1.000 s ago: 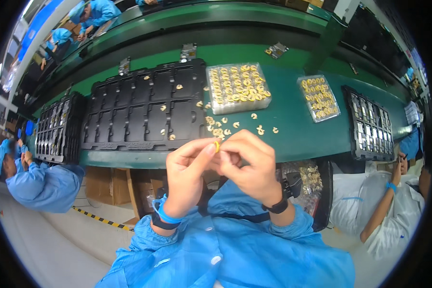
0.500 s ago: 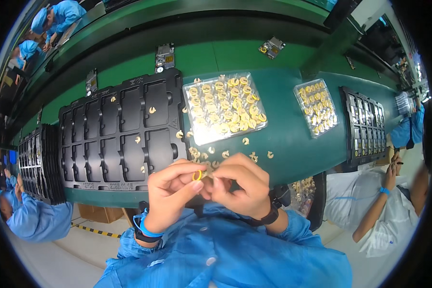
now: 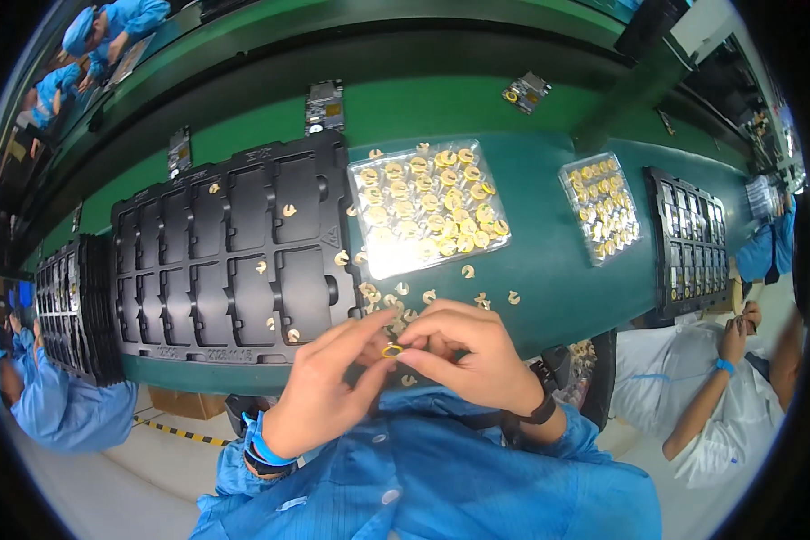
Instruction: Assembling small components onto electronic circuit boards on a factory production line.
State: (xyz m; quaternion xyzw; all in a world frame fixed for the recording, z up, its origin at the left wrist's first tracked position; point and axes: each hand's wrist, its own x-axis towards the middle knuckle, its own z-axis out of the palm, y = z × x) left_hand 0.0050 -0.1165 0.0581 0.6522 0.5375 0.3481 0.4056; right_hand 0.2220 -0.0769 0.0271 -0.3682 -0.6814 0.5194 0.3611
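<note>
A small round part with a yellow rim (image 3: 392,352) is pinched between the thumb and fingers of my right hand (image 3: 463,346), above the table's near edge. Close on its left is my left hand (image 3: 324,382), its thumb and index finger apart beside the ring; its other fingers are partly hidden. Whether the left thumb touches the part cannot be made out. Small cream C-shaped pieces (image 3: 429,296) lie loose just beyond my fingers. A clear plastic tray (image 3: 396,263) behind them holds many similar yellow-rimmed parts.
Left of my hands lies a black compartment tray (image 3: 225,353), with stacked black trays (image 3: 99,360) beyond. A second clear tray (image 3: 603,256) and a loaded black tray (image 3: 693,243) stand right. Circuit boards (image 3: 324,108) lie on the green strip behind. Co-workers sit on both sides.
The yellow-rimmed part has passed from my left fingers into my right hand's pinch, slightly lower and to the right. My left thumb and index finger have spread apart. The view has shifted slightly.
</note>
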